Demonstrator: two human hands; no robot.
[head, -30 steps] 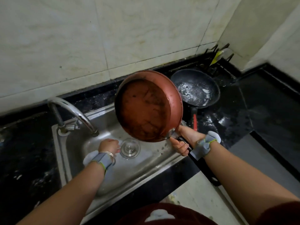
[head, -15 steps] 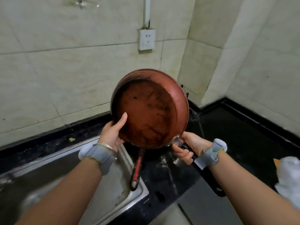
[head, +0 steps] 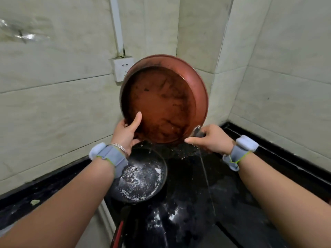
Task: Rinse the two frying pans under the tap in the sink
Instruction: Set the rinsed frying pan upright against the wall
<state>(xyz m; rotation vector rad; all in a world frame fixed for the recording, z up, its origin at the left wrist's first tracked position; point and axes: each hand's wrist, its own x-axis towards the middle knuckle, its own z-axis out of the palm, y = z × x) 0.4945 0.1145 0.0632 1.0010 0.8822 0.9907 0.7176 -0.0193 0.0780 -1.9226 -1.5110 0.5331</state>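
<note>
Bare forearms [head: 71,194], 2 grey wristbands [head: 112,157] with pale pods [head: 97,152] and green cords [head: 240,159], silver bangles [head: 118,147] by the left hand [head: 125,133]

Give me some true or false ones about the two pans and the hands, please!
1. Both the left hand and the right hand hold the red pan. True.
2. The red pan lies flat and upside down. False: it is held up and tilted, with its inside facing the camera.
3. The black pan has white flecks inside. True.
4. The right hand holds the black pan. False: the black pan sits on the dark counter, and the right hand grips the red pan's handle.
5. Water drips from the red pan. True.
</note>
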